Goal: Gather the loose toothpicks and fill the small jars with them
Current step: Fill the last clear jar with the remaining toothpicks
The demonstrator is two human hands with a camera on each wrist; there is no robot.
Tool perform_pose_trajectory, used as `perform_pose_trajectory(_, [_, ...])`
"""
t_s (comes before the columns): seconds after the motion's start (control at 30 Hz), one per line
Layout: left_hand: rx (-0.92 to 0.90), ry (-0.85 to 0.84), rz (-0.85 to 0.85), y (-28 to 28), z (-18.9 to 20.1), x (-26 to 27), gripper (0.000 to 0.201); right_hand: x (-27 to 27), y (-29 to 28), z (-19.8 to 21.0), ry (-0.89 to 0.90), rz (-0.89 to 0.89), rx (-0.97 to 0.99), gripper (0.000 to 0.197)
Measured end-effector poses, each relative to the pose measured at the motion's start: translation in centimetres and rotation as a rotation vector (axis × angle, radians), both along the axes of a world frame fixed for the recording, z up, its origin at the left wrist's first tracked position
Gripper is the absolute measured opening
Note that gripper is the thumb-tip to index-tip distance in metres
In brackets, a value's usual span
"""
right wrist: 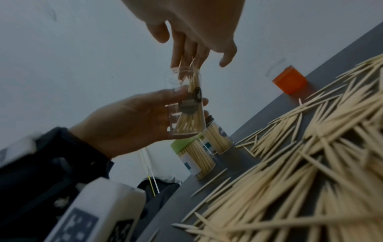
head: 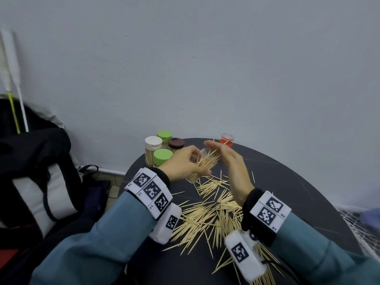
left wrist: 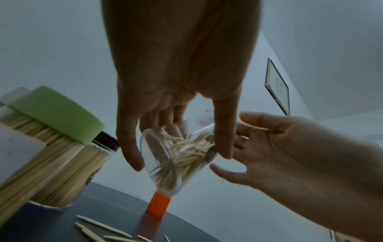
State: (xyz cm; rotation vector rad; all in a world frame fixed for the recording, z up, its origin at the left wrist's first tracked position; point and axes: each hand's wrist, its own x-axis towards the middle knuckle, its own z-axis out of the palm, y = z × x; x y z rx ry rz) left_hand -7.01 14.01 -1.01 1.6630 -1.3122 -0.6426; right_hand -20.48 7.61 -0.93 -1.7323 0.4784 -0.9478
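Head view: your left hand (head: pixel 181 161) grips a tilted clear jar (head: pixel 202 166) above the bench (head: pixel 287 182).
Your right hand (head: pixel 230 167), fingers straight, feeds toothpicks in; the loose toothpicks (head: pixel 209 214) lie at 6 o'clock from it.

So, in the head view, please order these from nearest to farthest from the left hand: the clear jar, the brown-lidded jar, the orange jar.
1. Clear jar: gripped in the left hand, tilted.
2. Brown-lidded jar: just behind the hand, in the jar cluster.
3. Orange jar: farther right, at the table's back edge near the wall.
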Motion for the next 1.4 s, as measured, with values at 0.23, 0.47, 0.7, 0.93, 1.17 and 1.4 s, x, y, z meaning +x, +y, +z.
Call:
perform_pose_trajectory(0.23, [-0.022, 0.001, 0.0, 0.0, -0.1, 0.2, 0.045, -0.1, 0.0, 0.3, -0.023, 0.044, -0.058, 0.032])
perform_pose_trajectory(0.47, [-0.015, 0.009, -0.019, 0.2, -0.1, 0.4, 0.045, 0.2, -0.2, 0.6, -0.009, -0.009, -0.071, 0.029])
perform_pose_trajectory(0.7, [-0.013, 0.008, -0.002, 1.3, 0.1, 1.2, 0.042, 0.5, 0.4, 0.2, 0.248, 0.083, -0.052, 0.04])
perform_pose_trajectory(0.93, [-0.008, 0.031, 0.03, 3.4, -0.2, 3.2, 0.04, 2.1, 2.1, 0.7, 0.401, 0.197, -0.118, 0.046])
perform_pose_trajectory(1.17, [-0.05, 0.077, 0.166, 7.8, 0.3, 6.7, 0.04, 5.1, 2.2, 0.5, 0.39, 0.181, -0.255, 0.027])
perform_pose_trajectory(1.4, [-0.068, 0.058, 0.306, 11.3, 0.1, 9.4, 0.047, 8.2, 4.3, -0.4, 0.938, 0.761, -0.768, 0.03])
